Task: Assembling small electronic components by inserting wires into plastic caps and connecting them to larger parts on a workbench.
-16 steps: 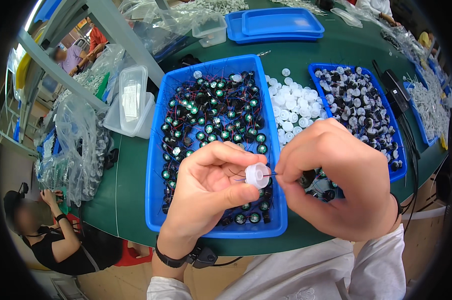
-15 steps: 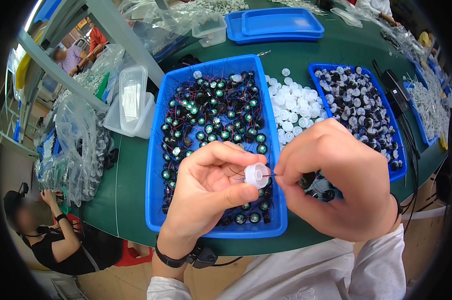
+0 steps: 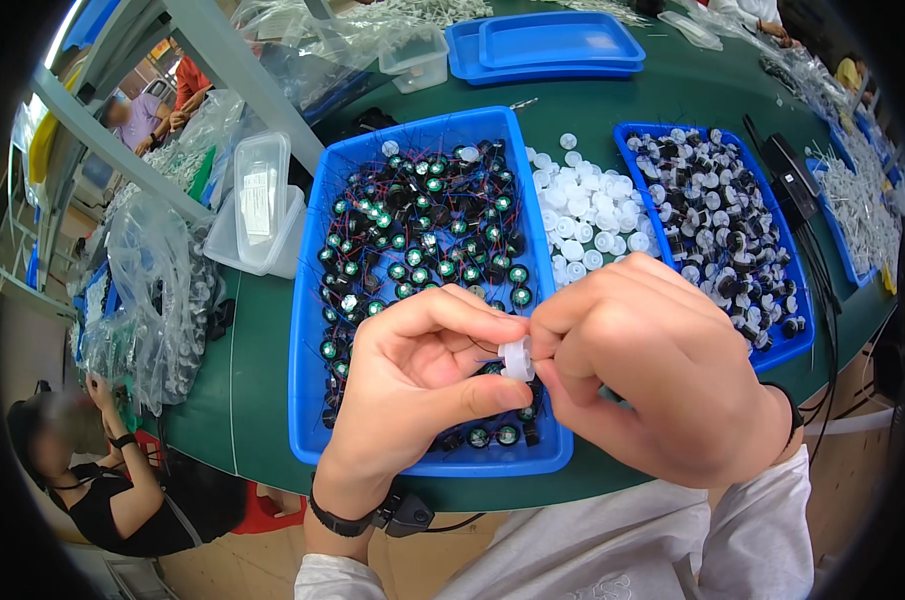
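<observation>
Above the front part of a blue tray [image 3: 432,466], my left hand [image 3: 402,380] pinches a translucent white plastic cap [image 3: 517,360] between thumb and fingertips. Thin wires show at the cap's left side. My right hand [image 3: 662,365] is closed, its thumb and index fingertips against the cap's right side. The wire ends those fingers pinched a moment ago are now hidden. In the tray lie many small black round parts [image 3: 409,257] with green faces and red and blue wires. A pile of loose white caps [image 3: 592,205] sits beyond my right hand.
A second blue tray [image 3: 784,352] at the right holds capped black parts. Stacked blue trays [image 3: 562,68] and clear boxes [image 3: 257,255] stand farther back. A grey metal post [image 3: 257,95] rises at the left. Black cables [image 3: 822,290] hang at the right; a person [image 3: 122,480] sits lower left.
My right hand has moved left, right up to the cap. The cap has turned from facing me more openly to showing its side. The wires between cap and right fingers no longer show.
</observation>
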A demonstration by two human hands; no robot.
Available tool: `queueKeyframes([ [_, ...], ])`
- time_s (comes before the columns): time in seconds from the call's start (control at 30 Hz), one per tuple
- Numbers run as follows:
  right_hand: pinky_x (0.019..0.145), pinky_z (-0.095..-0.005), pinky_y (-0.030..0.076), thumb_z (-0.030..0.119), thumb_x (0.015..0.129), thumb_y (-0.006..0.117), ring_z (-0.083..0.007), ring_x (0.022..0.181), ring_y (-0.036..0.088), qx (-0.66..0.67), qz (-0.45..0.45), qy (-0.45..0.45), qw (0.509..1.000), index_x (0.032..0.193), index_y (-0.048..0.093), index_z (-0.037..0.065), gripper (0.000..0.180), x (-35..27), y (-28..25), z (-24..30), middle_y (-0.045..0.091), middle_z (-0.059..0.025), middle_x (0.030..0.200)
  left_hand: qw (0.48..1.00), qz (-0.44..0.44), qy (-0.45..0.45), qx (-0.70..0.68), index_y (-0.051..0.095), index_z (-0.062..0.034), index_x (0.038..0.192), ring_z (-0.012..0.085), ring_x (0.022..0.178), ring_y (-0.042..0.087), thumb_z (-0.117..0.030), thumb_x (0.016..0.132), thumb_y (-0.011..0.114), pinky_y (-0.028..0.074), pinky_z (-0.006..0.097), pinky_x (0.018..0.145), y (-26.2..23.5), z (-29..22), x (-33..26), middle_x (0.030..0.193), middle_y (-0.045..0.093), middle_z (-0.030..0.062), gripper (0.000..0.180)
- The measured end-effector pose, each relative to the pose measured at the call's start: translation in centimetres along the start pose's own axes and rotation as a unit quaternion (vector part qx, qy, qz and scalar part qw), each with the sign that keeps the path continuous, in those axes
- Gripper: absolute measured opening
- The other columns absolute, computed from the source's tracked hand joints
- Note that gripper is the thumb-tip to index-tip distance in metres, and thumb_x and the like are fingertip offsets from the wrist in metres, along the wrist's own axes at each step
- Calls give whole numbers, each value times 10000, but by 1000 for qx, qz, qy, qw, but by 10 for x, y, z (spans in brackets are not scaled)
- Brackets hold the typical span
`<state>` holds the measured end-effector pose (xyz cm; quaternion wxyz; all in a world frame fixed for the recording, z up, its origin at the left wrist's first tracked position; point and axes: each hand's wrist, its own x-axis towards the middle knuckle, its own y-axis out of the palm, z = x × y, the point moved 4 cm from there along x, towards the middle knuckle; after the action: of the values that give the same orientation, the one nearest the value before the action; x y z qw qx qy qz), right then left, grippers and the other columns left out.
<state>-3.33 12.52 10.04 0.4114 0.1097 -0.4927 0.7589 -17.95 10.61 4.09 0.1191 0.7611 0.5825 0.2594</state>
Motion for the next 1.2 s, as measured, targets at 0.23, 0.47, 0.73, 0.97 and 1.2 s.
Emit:
queueKeyframes([
  [0.23,663,-295,470,-104,598,630,-218,721,575,99,-18,27,995,818,571,34,266,9,-11,2,591,-85,789,999,-38,18,-31,553,47,957,191,926,567,117,661,667,466,316,838,-3,-2,0,987,556,133,325],
  [0.47,729,-285,496,-114,623,663,-231,877,605,107,55,99,988,909,588,-16,312,4,-19,2,604,-138,947,999,-29,30,-28,549,38,957,194,959,552,130,658,658,451,319,863,-3,-4,1,999,548,126,332],
  [0.73,751,-255,498,-124,612,680,-200,906,604,119,52,117,985,967,586,-51,375,4,-20,5,608,-119,999,999,-10,36,-25,554,32,945,202,981,538,158,639,661,426,339,908,-1,-3,0,995,532,117,348],
  [0.97,765,-283,505,-113,602,704,-214,896,607,149,2,48,988,1058,501,-63,502,3,-18,3,580,-170,1015,998,-17,59,13,557,42,935,207,984,539,153,621,683,439,349,912,0,-6,0,976,528,119,356],
  [1.2,716,-313,529,-124,587,722,-241,886,614,236,-110,27,965,1053,395,-30,577,-5,-11,-5,568,-178,921,996,5,82,36,560,53,935,217,962,556,146,596,709,457,357,895,4,-10,-2,965,530,129,381],
])
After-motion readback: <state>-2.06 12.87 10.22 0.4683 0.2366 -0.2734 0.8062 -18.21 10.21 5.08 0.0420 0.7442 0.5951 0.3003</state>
